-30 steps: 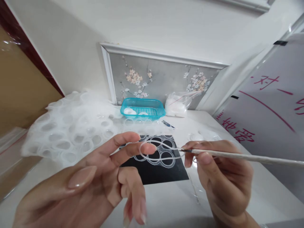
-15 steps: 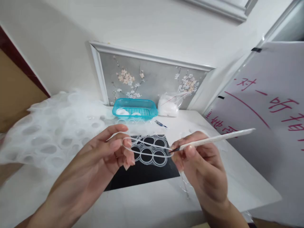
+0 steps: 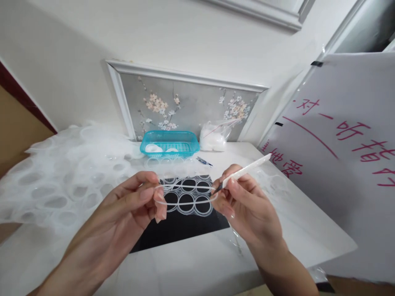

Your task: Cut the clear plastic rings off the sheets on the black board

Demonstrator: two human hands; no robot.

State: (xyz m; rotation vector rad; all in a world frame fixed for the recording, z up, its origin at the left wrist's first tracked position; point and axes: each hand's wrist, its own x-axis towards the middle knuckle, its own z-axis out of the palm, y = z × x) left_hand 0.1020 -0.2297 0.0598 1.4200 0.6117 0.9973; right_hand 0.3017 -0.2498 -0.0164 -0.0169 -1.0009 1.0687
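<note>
White sheet at right [image 3: 352, 222]: bears handwritten Chinese in red.
Upper row [image 3: 352, 130]: a dot, then "对一听", sloping down rightward; the characters after that are unclear and run out at the picture's edge.
Curved red stroke [image 3: 313, 134]: drawn between the rows, not a character.
Lower row [image 3: 291, 166]: ends in what looks like "她爱"; marks before it illegible.
Small packet [image 3: 204, 161] on counter [image 3: 185, 263]: dark blue print, too small to read.

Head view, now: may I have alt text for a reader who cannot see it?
A thin white loop spans a person's left hand and right hand, which also holds a white, dark-tipped tool. Below, clear film patterned with circles lies on a black sheet; behind stand a teal basket and a plastic bag.
</note>
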